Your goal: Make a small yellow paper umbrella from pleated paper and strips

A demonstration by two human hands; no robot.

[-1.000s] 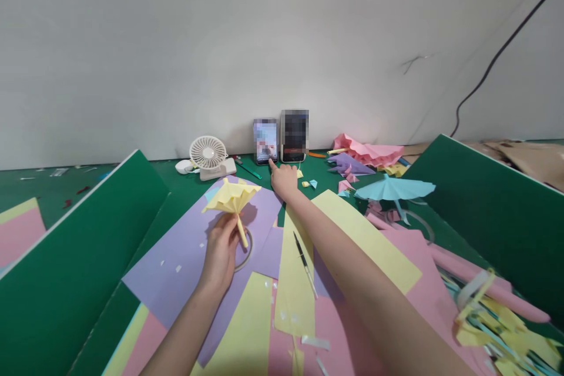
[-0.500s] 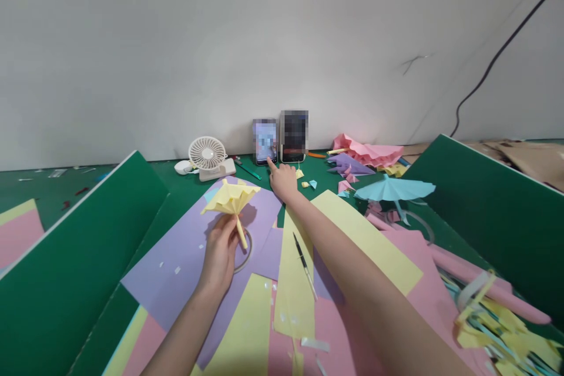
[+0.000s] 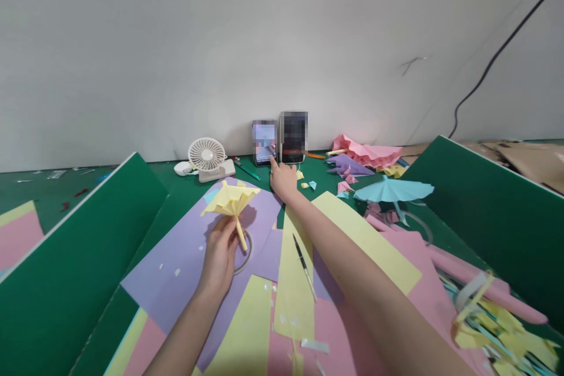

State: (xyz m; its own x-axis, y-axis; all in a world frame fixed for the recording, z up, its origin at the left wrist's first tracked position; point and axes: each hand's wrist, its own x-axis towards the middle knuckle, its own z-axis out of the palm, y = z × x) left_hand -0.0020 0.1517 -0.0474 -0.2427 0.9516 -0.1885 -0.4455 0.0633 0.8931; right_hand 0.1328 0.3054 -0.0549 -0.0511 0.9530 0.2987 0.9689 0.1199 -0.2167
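My left hand (image 3: 219,252) is closed on the stick of a small yellow paper umbrella (image 3: 230,201), holding it upright over purple paper sheets (image 3: 185,247). My right hand (image 3: 284,179) reaches far forward, index finger stretched out and touching the screen of a phone (image 3: 264,142) that leans against the white wall; its other fingers are curled. A second, dark device (image 3: 294,136) stands right beside that phone. A ring of tape (image 3: 247,249) lies under the umbrella stick.
A small white desk fan (image 3: 207,157) stands left of the phone. A blue paper umbrella (image 3: 392,191), pink and purple folded paper (image 3: 368,153), a pen (image 3: 304,263) and yellow and pink sheets cover the green table. Green boards (image 3: 74,258) slope at both sides. Paper scraps (image 3: 497,323) pile at right.
My right index finger has shifted slightly up and right along the phone's lower screen. The left hand and the yellow umbrella have stayed almost still.
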